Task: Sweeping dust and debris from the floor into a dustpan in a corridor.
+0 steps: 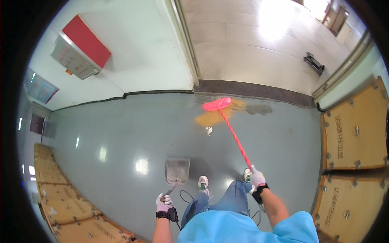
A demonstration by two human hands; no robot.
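My gloved right hand (257,178) is closed round the upper end of a pink broom (235,135). Its pink bristle head rests on the grey floor ahead, by the doorway. Under and around the head lies a patch of orange-brown powder or stain (210,118). A small clump of white bits (209,131) sits on the near side of that patch. Down at the left, my gloved left hand (163,202) grips the handle of a grey dustpan (177,169). The pan is low, close to the floor, in front of my left shoe, with its wide edge facing away from me.
A dark threshold strip (255,90) borders the tiled floor beyond. Wooden crates (354,125) line the right side, and more crates (69,203) stand at the lower left. A red and silver box (83,50) hangs on the left wall. A dark wet-looking spot (259,109) marks the floor.
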